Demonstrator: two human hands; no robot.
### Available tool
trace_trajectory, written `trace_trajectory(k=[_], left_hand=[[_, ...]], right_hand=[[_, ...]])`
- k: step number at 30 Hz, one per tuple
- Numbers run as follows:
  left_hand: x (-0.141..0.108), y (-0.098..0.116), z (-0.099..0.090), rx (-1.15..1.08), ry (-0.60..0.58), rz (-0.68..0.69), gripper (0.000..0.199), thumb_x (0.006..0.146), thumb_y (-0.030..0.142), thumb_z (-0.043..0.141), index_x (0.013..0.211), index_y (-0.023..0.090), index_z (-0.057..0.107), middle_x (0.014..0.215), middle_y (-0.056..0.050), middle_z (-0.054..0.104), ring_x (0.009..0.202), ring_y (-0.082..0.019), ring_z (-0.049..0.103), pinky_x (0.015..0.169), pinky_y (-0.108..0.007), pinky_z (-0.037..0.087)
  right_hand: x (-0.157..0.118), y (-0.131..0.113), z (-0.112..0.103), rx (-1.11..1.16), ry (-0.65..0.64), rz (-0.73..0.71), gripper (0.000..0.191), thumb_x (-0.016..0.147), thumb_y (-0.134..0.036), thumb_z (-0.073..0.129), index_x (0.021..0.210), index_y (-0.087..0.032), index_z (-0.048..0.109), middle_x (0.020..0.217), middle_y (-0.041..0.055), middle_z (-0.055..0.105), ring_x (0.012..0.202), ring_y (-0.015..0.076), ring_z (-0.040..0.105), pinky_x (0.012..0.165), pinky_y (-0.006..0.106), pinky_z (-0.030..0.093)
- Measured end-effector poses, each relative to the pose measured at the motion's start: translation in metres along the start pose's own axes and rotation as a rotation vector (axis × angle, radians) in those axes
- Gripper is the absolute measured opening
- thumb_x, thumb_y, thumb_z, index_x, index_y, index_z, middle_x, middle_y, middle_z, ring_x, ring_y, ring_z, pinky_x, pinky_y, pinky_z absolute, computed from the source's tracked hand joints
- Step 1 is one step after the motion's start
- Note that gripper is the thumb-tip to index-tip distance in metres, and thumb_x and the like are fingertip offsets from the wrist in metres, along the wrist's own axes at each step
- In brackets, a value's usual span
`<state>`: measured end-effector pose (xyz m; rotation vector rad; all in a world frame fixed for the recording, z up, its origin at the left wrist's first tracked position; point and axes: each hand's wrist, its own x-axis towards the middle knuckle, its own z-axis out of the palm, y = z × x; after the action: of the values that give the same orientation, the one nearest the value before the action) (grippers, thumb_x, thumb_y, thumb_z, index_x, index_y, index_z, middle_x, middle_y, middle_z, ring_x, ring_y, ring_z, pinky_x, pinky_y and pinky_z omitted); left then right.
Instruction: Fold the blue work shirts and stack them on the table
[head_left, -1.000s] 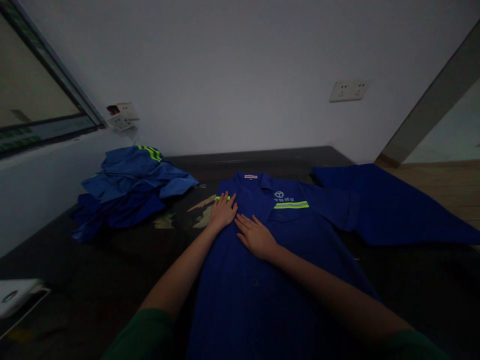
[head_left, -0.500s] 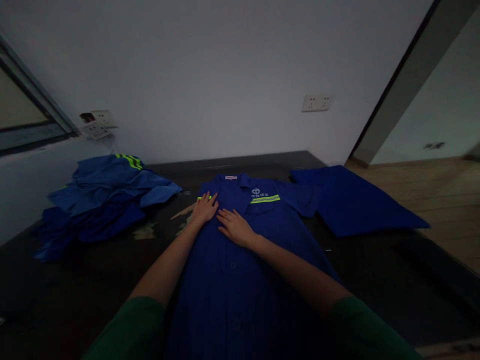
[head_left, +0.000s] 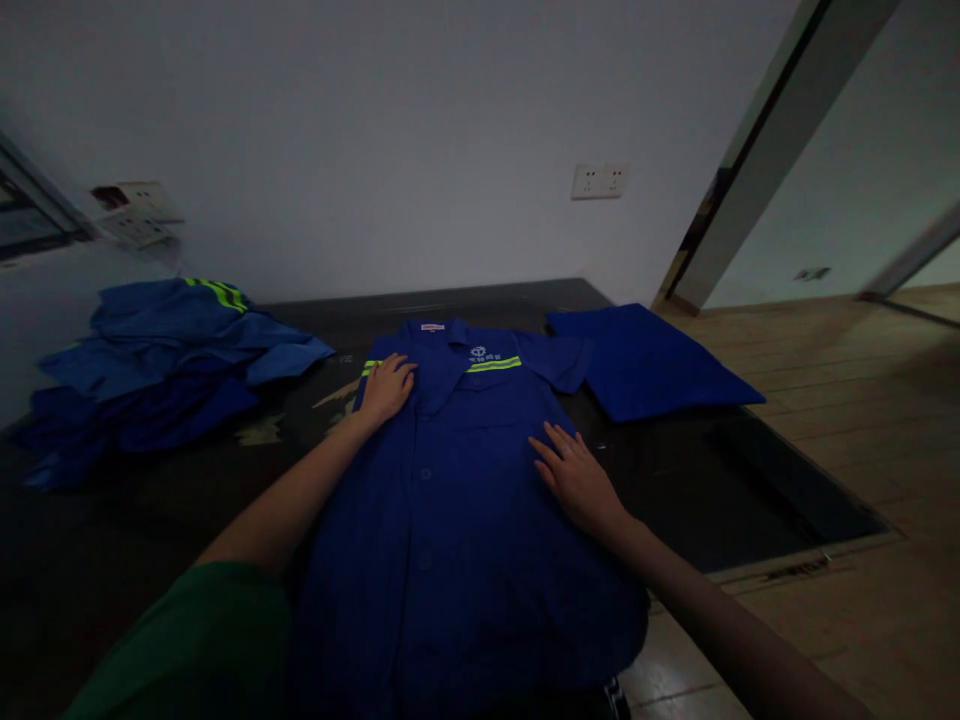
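Note:
A dark blue work shirt lies front up in front of me, its collar away from me. It has buttons down the front, a yellow-green reflective stripe and a white logo on the chest. My left hand rests flat on the chest near the left part of the stripe, fingers spread. My right hand lies with fingers apart on the shirt's right side, below the short sleeve. Neither hand grips the cloth. The shirt's lower end hangs toward me in shadow.
Rumpled lighter and darker blue garments are heaped at the left of the dark table. A flat blue folded cloth lies at the right. Behind stands a wall with a socket plate; wooden flooring shows at the right.
My right hand has moved from the middle of the chest to the shirt's right side. My left hand stays on the chest. The view has turned right and down.

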<state>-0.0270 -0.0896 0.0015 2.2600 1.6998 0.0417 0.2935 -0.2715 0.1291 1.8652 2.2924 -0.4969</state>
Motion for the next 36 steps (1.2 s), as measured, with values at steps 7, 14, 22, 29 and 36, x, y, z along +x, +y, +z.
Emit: trace_trajectory(k=[7, 14, 22, 29, 36], left_hand=[[-0.021, 0.021, 0.006, -0.07, -0.215, -0.045, 0.051, 0.099, 0.045, 0.023, 0.148, 0.033, 0.032, 0.156, -0.002, 0.029, 0.144, -0.026, 0.023, 0.114, -0.052, 0.022], [-0.004, 0.021, 0.009, -0.046, -0.229, -0.101, 0.051, 0.099, 0.046, 0.021, 0.148, 0.034, 0.031, 0.156, -0.001, 0.029, 0.144, -0.025, 0.023, 0.115, -0.051, 0.02], [0.018, 0.06, -0.011, -0.115, -0.067, -0.059, 0.052, 0.097, 0.045, 0.031, 0.143, 0.022, 0.04, 0.146, -0.012, 0.043, 0.136, -0.029, 0.037, 0.112, -0.052, 0.025], [0.078, 0.22, -0.016, -0.195, -0.219, 0.336, 0.056, 0.086, 0.037, 0.056, 0.138, 0.02, 0.045, 0.14, -0.013, 0.048, 0.131, -0.029, 0.042, 0.109, -0.041, 0.031], [0.101, 0.315, 0.021, -0.191, -0.295, 0.12, 0.06, 0.074, 0.037, 0.07, 0.126, 0.012, 0.053, 0.131, -0.025, 0.05, 0.124, -0.04, 0.047, 0.097, -0.049, 0.042]], right_hand=[[0.015, 0.008, 0.011, -0.018, -0.002, -0.099, 0.045, 0.096, -0.026, 0.041, 0.14, -0.02, 0.049, 0.147, 0.016, 0.041, 0.139, 0.0288, 0.035, 0.111, 0.05, 0.032], [0.041, 0.021, 0.012, 0.005, -0.025, -0.096, 0.045, 0.095, -0.027, 0.043, 0.139, -0.019, 0.05, 0.148, 0.0154, 0.04, 0.138, 0.029, 0.035, 0.112, 0.05, 0.03], [-0.015, 0.031, -0.021, 0.282, 0.077, 0.007, 0.034, 0.091, -0.03, 0.049, 0.12, -0.02, 0.063, 0.133, 0.0124, 0.057, 0.125, 0.0257, 0.052, 0.104, 0.045, 0.043], [-0.145, 0.021, -0.041, 0.445, 0.058, 0.61, 0.031, 0.087, -0.048, 0.048, 0.105, -0.026, 0.062, 0.078, 0.004, 0.072, 0.067, 0.0224, 0.07, 0.055, 0.03, 0.052], [-0.179, -0.005, 0.001, 0.661, 0.223, 0.751, 0.061, 0.086, -0.056, 0.05, 0.138, -0.025, 0.041, 0.062, -0.0025, 0.064, 0.047, 0.0194, 0.062, 0.044, 0.028, 0.048]])
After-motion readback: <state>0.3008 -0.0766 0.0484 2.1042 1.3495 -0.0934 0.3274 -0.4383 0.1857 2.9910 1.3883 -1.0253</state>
